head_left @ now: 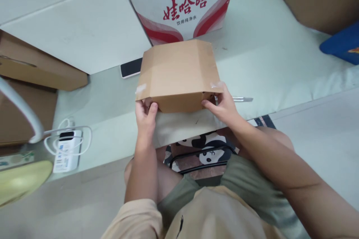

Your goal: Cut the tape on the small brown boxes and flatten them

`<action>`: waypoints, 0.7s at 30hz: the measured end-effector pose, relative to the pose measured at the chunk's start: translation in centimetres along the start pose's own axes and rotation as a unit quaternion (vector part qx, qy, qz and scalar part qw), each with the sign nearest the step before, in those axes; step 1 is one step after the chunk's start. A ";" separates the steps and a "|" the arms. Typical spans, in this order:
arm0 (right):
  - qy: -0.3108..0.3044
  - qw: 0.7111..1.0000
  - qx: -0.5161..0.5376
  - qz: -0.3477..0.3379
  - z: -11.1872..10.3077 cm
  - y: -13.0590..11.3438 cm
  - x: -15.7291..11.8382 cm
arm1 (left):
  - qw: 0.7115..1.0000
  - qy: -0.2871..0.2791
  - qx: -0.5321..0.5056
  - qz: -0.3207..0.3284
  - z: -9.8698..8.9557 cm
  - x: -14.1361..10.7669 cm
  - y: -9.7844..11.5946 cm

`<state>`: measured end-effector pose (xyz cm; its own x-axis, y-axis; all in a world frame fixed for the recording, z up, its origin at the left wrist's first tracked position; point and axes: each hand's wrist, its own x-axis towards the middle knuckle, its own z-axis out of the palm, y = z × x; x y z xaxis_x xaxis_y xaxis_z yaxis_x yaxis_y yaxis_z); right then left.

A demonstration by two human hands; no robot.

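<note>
A brown cardboard box with angled sides is in front of me on the pale green surface. Whitish patches like tape show near its two front corners. My left hand grips the near left corner, the thumb in front and the other fingers partly hidden under the edge. At the near right corner, my right hand holds the box with its thumb against the front panel. A thin silver tool lies just right of my right hand; part of it is hidden, and I cannot tell its kind.
A white and red water carton stands right behind the box. A dark-faced phone-like device lies at its left. A white power strip with a looped cable sits at the left front. A blue object is at the far right.
</note>
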<state>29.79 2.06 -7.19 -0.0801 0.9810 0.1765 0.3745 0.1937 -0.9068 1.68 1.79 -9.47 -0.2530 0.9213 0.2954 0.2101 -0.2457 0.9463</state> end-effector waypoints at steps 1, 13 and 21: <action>0.016 1.000 0.011 0.016 -0.1 -0.2 0.1 | 1.000 -0.003 0.005 -0.008 0.0 0.1 0.2; 0.109 0.990 0.091 0.025 -1.1 -0.6 0.8 | 0.993 0.033 0.104 0.047 -0.9 0.1 2.6; 0.182 0.976 0.117 0.027 -2.0 0.4 1.2 | 0.996 0.046 0.079 -0.016 -1.4 0.7 2.3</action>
<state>31.66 3.36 -6.61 0.2827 0.9354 0.2124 0.1447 0.1773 -0.9735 0.61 1.49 -6.92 -0.3452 0.8947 0.2833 0.3454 -0.1596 0.9248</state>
